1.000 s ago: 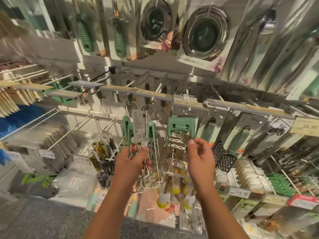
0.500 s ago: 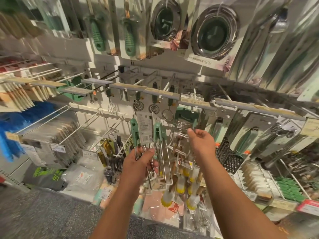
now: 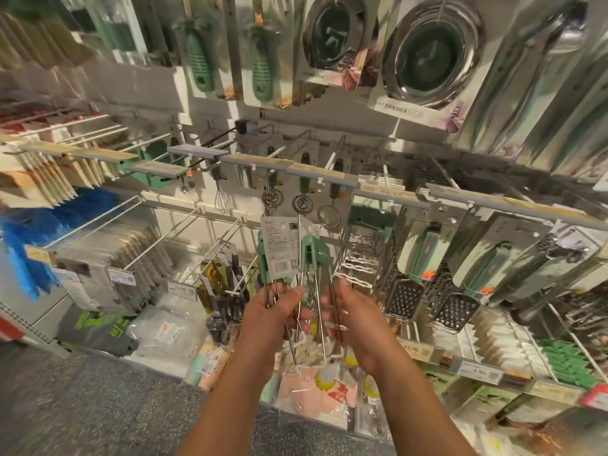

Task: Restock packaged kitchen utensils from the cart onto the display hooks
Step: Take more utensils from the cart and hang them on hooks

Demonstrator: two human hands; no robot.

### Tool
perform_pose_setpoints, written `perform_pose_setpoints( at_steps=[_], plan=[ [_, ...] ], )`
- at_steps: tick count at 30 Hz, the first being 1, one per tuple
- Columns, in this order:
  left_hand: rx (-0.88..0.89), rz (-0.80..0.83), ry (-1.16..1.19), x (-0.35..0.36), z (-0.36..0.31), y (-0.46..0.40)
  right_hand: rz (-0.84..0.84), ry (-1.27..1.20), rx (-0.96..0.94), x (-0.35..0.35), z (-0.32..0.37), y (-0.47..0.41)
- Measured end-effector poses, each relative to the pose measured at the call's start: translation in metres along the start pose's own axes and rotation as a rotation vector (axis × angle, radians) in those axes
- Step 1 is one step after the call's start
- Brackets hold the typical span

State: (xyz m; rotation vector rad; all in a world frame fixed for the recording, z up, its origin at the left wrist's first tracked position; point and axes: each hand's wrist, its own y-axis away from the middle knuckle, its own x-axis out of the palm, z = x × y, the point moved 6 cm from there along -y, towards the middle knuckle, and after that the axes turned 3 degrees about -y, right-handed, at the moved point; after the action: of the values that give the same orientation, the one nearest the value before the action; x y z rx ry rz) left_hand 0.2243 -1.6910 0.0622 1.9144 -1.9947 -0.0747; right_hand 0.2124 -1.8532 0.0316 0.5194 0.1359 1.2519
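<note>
My left hand (image 3: 279,312) grips the steel wires of several green-handled wire utensils (image 3: 311,255), one with a white label tag (image 3: 278,246), held upright in front of the display. My right hand (image 3: 353,312) is beside it and holds the wires of the right-hand utensil of the bunch. More of the same green-handled utensils (image 3: 370,225) hang on a hook (image 3: 383,172) just behind and to the right. The cart is not in view.
Hooks with graters (image 3: 408,291), small whisks (image 3: 222,200) and strainers (image 3: 329,215) fill the middle row behind a price rail (image 3: 289,166). Steel bowls (image 3: 431,51) and green-handled tools (image 3: 263,67) hang above. Packaged goods lie on the low shelf (image 3: 427,352). Speckled floor lies at lower left.
My right hand came down from the hanging green-handled utensil on the hook to the bunch in my left hand. The view has moved closer and shifted slightly.
</note>
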Motion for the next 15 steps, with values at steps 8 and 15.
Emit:
perform_pose_setpoints(
  at_steps=[8, 15],
  plan=[
    [-0.005, 0.019, -0.01, -0.001, 0.002, -0.004, -0.019, 0.09, -0.106, 0.0, -0.006, 0.011],
    [0.009, 0.025, -0.067, -0.001, 0.002, 0.0, -0.061, -0.085, -0.243, -0.011, 0.006, 0.03]
  ],
)
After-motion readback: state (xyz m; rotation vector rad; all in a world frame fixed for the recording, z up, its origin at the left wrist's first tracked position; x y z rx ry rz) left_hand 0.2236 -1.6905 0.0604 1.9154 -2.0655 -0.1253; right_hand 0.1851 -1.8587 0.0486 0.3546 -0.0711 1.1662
